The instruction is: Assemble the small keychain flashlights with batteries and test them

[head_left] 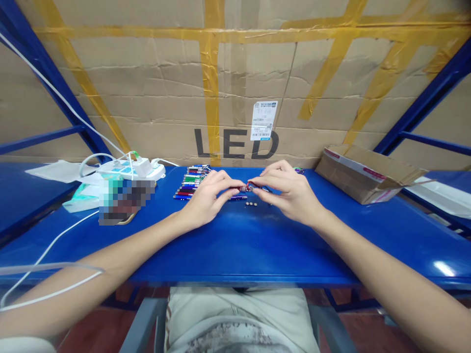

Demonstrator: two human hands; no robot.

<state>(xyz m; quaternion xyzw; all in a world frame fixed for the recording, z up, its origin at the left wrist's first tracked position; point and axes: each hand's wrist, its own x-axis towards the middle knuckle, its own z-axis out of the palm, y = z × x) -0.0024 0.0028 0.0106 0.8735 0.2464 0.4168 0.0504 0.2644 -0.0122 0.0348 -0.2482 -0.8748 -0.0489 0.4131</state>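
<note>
Fingertips of my left hand [208, 198] and my right hand [292, 192] meet above the blue table. My left hand pinches a small, slim red metallic pen-like tube [242, 189], mostly covered by the fingers. Close beside its end, my right hand is closed on a red piece with a shiny tip [249, 186]; whether the two pieces join, I cannot tell. Several small round button cells [250, 204] lie just below the fingertips. Behind my left hand are several pen-like tubes [189, 180] in blue, green and red, laid in a row.
A cardboard box [353, 171] sits open at the back right of the table [235, 245]. On the left are a white power strip [147, 170], cables and a blurred-out object [127, 202]. A large taped carton [165, 98] stands behind, between blue frame posts.
</note>
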